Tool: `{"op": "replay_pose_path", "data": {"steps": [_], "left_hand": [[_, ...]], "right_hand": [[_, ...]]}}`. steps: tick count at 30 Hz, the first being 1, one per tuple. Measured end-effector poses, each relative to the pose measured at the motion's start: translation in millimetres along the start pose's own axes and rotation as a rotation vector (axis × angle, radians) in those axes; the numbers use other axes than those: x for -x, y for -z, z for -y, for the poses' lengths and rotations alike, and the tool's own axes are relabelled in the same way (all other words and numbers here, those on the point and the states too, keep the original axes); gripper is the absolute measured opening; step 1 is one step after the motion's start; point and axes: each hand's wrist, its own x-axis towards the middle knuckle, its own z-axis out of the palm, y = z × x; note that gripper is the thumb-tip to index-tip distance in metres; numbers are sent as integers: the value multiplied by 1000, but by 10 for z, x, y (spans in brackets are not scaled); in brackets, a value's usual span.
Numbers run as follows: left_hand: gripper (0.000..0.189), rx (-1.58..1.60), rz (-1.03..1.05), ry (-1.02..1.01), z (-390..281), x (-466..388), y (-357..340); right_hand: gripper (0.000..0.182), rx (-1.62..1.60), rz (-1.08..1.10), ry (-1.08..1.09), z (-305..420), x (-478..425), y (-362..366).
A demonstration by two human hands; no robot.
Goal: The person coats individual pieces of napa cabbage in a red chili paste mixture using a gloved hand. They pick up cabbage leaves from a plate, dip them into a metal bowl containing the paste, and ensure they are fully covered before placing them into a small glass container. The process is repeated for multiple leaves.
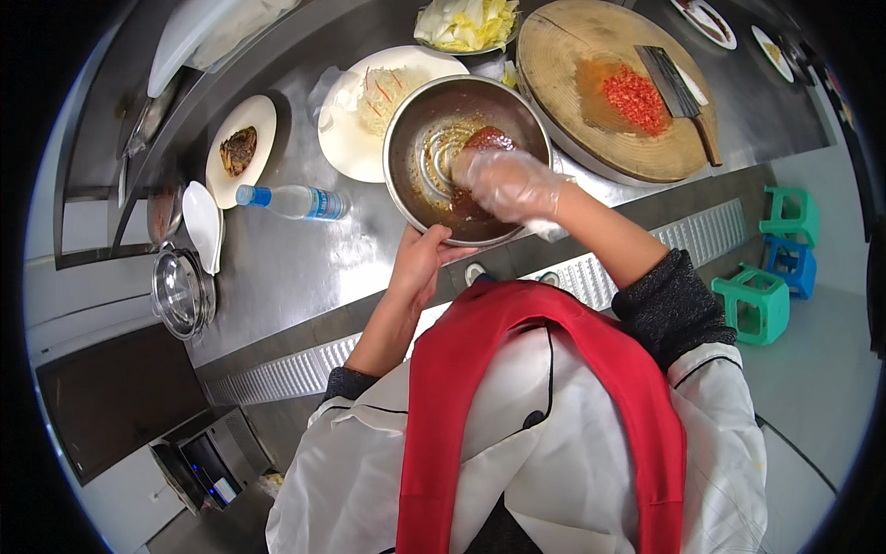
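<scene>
My left hand (419, 260) grips the rim of a stainless steel mixing bowl (399, 180) from the near side, thumb over the edge. Inside the bowl is my right hand (509, 181), in a clear plastic glove, against a dark reddish, glossy piece of food (490, 138); whether its fingers close on it is hidden. Brown sauce with bits streaks the bowl's inner wall. Behind the bowl, partly covered by it, a white plate (339, 138) bears pale shreds with red strips (384, 90). Chopped red pepper (633, 100) and a cleaver (668, 82) lie on a round wooden chopping block (554, 41).
On the steel counter (277, 263) to the left are a plastic bottle (297, 202), a white plate (266, 118) with a dark brown food piece, white dishes (201, 221) and glass bowls (180, 291). Leafy vegetables (464, 24) stand at the back. Plastic stools (758, 305) are at right.
</scene>
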Motion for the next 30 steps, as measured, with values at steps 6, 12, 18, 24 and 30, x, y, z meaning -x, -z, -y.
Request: {"op": "replay_pose_path", "data": {"steps": [6, 12, 18, 24, 30], "left_hand": [[36, 9, -24, 7, -1, 58, -4], [36, 24, -34, 4, 39, 80, 52], [36, 18, -64, -7, 21, 116, 16], [36, -8, -118, -48, 32, 81, 123], [43, -8, -133, -59, -7, 20, 202]], "right_hand": [[34, 151, -89, -107, -54, -129, -39], [21, -280, 257, 57, -64, -55, -141], [33, 213, -208, 47, 10, -331, -120], [32, -124, 193, -25, 467, -74, -140], [41, 37, -172, -241, 346, -23, -389]]}}
